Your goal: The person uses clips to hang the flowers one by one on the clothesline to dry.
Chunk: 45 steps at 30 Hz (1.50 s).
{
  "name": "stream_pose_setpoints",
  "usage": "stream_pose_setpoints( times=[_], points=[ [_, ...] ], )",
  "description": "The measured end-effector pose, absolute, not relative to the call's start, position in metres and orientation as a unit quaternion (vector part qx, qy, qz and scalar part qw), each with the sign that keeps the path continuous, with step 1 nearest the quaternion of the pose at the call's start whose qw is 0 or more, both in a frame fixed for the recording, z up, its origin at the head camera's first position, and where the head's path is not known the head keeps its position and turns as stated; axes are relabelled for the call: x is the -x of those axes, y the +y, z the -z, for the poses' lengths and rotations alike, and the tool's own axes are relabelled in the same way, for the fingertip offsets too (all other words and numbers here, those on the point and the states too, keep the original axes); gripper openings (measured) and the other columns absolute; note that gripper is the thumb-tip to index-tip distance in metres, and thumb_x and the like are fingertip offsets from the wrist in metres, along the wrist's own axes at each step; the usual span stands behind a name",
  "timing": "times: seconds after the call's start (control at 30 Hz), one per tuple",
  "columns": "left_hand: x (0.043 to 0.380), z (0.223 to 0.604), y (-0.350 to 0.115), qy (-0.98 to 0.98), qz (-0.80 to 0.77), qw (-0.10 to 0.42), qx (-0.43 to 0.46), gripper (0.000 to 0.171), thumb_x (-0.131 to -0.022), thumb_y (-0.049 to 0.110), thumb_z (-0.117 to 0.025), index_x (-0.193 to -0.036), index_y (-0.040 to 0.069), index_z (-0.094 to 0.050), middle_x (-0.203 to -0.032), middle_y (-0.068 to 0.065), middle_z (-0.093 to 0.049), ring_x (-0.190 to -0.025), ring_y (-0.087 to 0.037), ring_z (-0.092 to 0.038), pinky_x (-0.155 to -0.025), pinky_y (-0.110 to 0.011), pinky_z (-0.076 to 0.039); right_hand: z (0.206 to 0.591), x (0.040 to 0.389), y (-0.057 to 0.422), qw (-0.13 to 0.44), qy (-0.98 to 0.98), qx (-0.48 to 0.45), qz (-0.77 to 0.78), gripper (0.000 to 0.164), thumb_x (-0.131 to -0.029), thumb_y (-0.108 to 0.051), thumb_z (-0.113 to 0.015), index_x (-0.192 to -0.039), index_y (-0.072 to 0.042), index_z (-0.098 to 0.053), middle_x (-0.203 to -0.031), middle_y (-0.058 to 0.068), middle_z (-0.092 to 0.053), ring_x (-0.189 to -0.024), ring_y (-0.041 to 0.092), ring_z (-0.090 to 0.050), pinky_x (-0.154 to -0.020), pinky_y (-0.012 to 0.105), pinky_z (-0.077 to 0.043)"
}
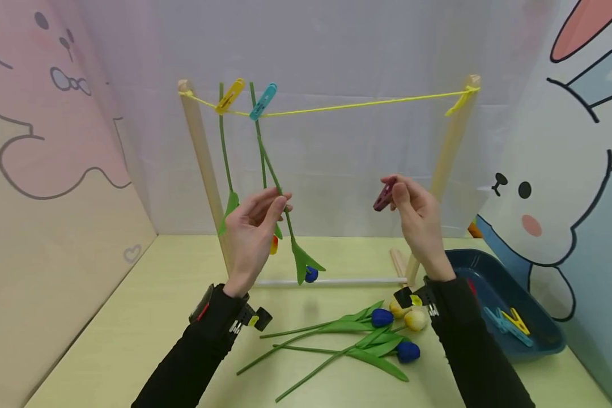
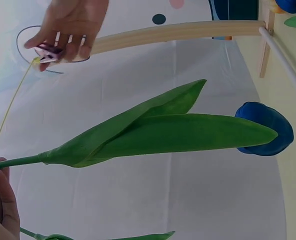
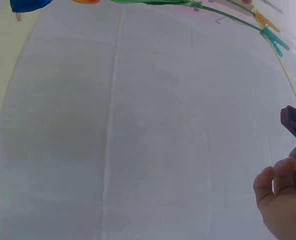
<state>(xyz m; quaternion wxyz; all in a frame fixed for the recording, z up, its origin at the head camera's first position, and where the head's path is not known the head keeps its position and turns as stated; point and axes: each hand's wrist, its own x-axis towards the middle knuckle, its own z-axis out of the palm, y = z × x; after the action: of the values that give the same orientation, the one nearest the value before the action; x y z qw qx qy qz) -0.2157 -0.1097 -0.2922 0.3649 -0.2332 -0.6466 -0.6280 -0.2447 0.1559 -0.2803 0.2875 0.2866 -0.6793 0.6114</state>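
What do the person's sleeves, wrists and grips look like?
The left sleeve and right sleeve are black and long, reaching the wrists. The left grip and right grip are ungloved. Inner wrists: small black mounts with yellow marks. The left outer wrist has a dark, red-marked unit. No cables visible.

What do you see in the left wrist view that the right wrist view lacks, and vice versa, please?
Only the left wrist view shows the left hand, holding a green stem, and the right post.

Only the right wrist view shows the teal peg and yellow peg.

Both share the right hand with the maroon peg, the yellow line and the white backdrop.
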Motion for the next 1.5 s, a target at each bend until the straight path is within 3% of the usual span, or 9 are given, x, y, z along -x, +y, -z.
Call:
stream_pose_setpoints(
  times=[0.13, 0.27, 0.43, 0.53, 0.67, 0.83, 1.1, 1.2, 1.5],
  points=[
    [0.226, 0.276, -0.105, -0.657, 0.621, 0.354, 0.238, 0.025, -0.094, -0.001, -0.066, -0.117, -0.009, -0.067, -0.108, -0.030, -0.072, -0.083, 0.002, -0.070, -0.076, -0.017, -0.055, 0.249, 0.250, 0.139, 0.303, -0.686, -0.327, -0.574, 0.060, -0.097, -0.048, -0.050, -0.118, 0.006, -0.064, -0.086, -0.019, -0.066, -0.081, 0.000, -0.062, -0.080, 0.015, -0.046],
    [0.234, 0.267, -0.103, -0.674, 0.605, 0.354, 0.232, 0.026, -0.095, 0.001, -0.065, -0.119, -0.009, -0.066, -0.109, -0.029, -0.073, -0.083, 0.006, -0.069, -0.079, -0.015, -0.055, 0.225, 0.256, 0.125, 0.310, -0.684, -0.362, -0.552, 0.063, -0.095, -0.044, -0.054, -0.119, 0.014, -0.060, -0.089, -0.019, -0.065, -0.086, -0.001, -0.064, -0.090, 0.016, -0.051],
    [0.242, 0.259, -0.104, -0.684, 0.596, 0.355, 0.226, 0.027, -0.096, 0.005, -0.066, -0.121, -0.006, -0.067, -0.111, -0.026, -0.074, -0.084, 0.007, -0.068, -0.079, -0.015, -0.055, 0.205, 0.267, 0.112, 0.322, -0.675, -0.384, -0.542, 0.059, -0.096, -0.041, -0.056, -0.116, 0.014, -0.060, -0.089, -0.019, -0.064, -0.084, -0.001, -0.064, -0.086, 0.017, -0.051],
    [0.246, 0.254, -0.104, -0.685, 0.594, 0.354, 0.230, 0.028, -0.097, 0.008, -0.066, -0.121, -0.004, -0.067, -0.111, -0.024, -0.074, -0.086, 0.004, -0.069, -0.078, -0.016, -0.055, 0.194, 0.272, 0.105, 0.332, -0.669, -0.383, -0.544, 0.064, -0.094, -0.046, -0.055, -0.115, 0.013, -0.060, -0.088, -0.019, -0.061, -0.076, 0.000, -0.059, -0.073, 0.018, -0.046],
    [0.250, 0.250, -0.103, -0.685, 0.592, 0.355, 0.231, 0.030, -0.096, 0.010, -0.066, -0.123, -0.003, -0.067, -0.111, -0.023, -0.074, -0.087, 0.001, -0.069, -0.076, -0.017, -0.055, 0.180, 0.274, 0.096, 0.334, -0.670, -0.366, -0.553, 0.050, -0.098, -0.034, -0.055, -0.115, 0.012, -0.060, -0.086, -0.016, -0.053, -0.060, 0.004, -0.044, -0.056, 0.020, -0.032],
    [0.252, 0.245, -0.100, -0.691, 0.588, 0.357, 0.220, 0.030, -0.096, 0.010, -0.066, -0.124, -0.002, -0.067, -0.110, -0.023, -0.074, -0.086, -0.005, -0.070, -0.072, -0.016, -0.054, 0.169, 0.277, 0.083, 0.332, -0.668, -0.343, -0.571, 0.024, -0.102, -0.010, -0.055, -0.112, 0.012, -0.062, -0.085, -0.014, -0.053, -0.053, 0.003, -0.039, -0.055, 0.020, -0.030],
    [0.254, 0.236, -0.099, -0.700, 0.578, 0.366, 0.204, 0.028, -0.096, 0.008, -0.067, -0.122, -0.004, -0.069, -0.108, -0.023, -0.075, -0.087, -0.029, -0.072, -0.063, -0.014, -0.052, 0.151, 0.280, 0.064, 0.336, -0.626, -0.314, -0.629, 0.018, -0.102, -0.013, -0.059, -0.099, 0.003, -0.066, -0.078, -0.011, -0.061, -0.046, 0.006, -0.036, -0.047, 0.022, -0.029],
    [0.255, 0.234, -0.100, -0.701, 0.579, 0.365, 0.200, 0.028, -0.097, 0.009, -0.067, -0.122, -0.004, -0.069, -0.108, -0.023, -0.075, -0.086, -0.030, -0.072, -0.061, -0.014, -0.052, 0.143, 0.280, 0.057, 0.321, -0.611, -0.300, -0.658, 0.016, -0.101, -0.013, -0.060, -0.093, -0.001, -0.066, -0.082, -0.008, -0.064, -0.045, 0.008, -0.035, -0.047, 0.023, -0.030],
    [0.256, 0.229, -0.097, -0.694, 0.593, 0.361, 0.194, 0.028, -0.097, 0.009, -0.067, -0.121, -0.004, -0.070, -0.105, -0.023, -0.076, -0.073, 0.007, -0.065, -0.053, -0.015, -0.050, 0.133, 0.282, 0.036, 0.261, -0.583, -0.243, -0.730, 0.020, -0.100, -0.020, -0.063, -0.088, -0.005, -0.069, -0.059, -0.005, -0.061, -0.040, 0.014, -0.028, -0.043, 0.026, -0.026]
  ],
)
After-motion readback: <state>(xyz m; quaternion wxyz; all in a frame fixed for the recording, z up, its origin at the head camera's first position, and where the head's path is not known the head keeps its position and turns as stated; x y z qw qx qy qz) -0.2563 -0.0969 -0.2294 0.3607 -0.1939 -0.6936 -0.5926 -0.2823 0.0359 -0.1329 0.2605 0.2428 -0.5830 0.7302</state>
